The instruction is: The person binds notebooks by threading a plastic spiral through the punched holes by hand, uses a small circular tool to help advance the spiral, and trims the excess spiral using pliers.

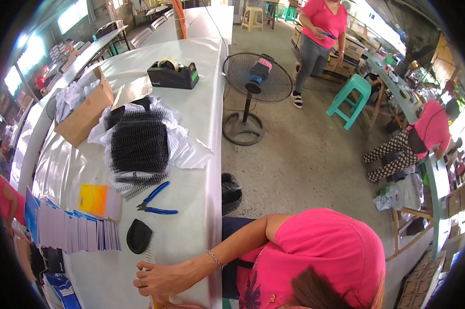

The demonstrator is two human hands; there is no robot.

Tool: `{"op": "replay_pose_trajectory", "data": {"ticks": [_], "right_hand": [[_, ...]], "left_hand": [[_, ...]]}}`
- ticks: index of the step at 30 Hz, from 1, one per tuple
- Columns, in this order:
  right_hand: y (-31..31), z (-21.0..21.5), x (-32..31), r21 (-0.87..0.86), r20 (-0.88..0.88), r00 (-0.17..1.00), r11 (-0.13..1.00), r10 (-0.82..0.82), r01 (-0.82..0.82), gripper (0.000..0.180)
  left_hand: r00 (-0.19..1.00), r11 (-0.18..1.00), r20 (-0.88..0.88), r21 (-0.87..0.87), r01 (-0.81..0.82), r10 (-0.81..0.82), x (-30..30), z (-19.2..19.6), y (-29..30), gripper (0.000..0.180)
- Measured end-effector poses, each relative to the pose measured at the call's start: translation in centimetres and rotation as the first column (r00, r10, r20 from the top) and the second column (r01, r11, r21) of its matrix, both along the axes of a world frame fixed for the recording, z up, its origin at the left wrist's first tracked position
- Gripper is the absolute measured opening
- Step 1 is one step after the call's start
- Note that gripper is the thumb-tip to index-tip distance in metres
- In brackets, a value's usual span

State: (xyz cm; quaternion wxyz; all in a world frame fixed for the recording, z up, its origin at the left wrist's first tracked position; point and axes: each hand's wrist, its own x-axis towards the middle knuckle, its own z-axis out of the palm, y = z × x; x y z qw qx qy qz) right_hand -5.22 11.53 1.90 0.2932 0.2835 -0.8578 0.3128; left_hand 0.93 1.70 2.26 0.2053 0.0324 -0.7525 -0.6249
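My right hand (165,278) reaches over the table from the right, fingers curled round a thin dark spiral binding coil (149,255) that sticks out beyond it. Under this hand, a yellow-orange booklet (161,301) shows in part at the lower edge. Only a sliver of skin, likely my left hand, shows beside the booklet; its fingers are hidden. Just past the right hand lies a black rounded pad (139,236). Farther off are blue-handled cutting pliers (158,200), lying with handles spread, and a thick pile of black spiral coils (139,141) on white wrapping.
Left of the pliers stand a row of blue-and-white booklets (78,232) and a yellow stack (99,201). A tape dispenser (173,76) and cardboard box (85,116) sit farther back. Beyond the table's right edge are a pedestal fan (255,77), a green stool (351,98) and two people in pink.
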Motion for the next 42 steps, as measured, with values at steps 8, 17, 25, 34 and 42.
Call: {"op": "replay_pose_trajectory", "data": {"ticks": [8, 17, 25, 34, 42], "right_hand": [[1.3, 1.0, 0.5, 0.102, 0.154, 0.988, 0.995, -0.02, 0.004, 0.022], [1.4, 2.7, 0.7, 0.144, 0.237, 0.967, 0.981, 0.095, -0.132, 0.01], [13.0, 4.5, -5.6, 0.135, 0.307, 0.95, 0.991, -0.053, 0.012, 0.034], [12.6, 3.5, -4.9, 0.164, 0.669, 0.743, 0.973, 0.011, -0.162, 0.051], [12.2, 3.8, -6.4, -0.25, 0.782, 0.515, 0.933, 0.352, -0.258, 0.048]], "left_hand": [[1.0, 0.971, 0.011, 0.238, 0.021, -0.024, -1.4, -1.6, -0.5, 0.032], [0.992, 0.988, 0.105, 0.144, 0.059, -0.075, -0.6, -1.7, -3.0, 0.028], [0.963, 0.95, 0.145, 0.249, 0.188, -0.228, -1.7, -0.6, -5.1, 0.02], [0.961, 0.9, 0.03, 0.36, 0.247, -0.276, -2.8, -2.2, -6.4, 0.017], [0.959, 0.923, 0.092, 0.308, 0.229, -0.269, -2.2, -0.8, -5.7, 0.026]]}}
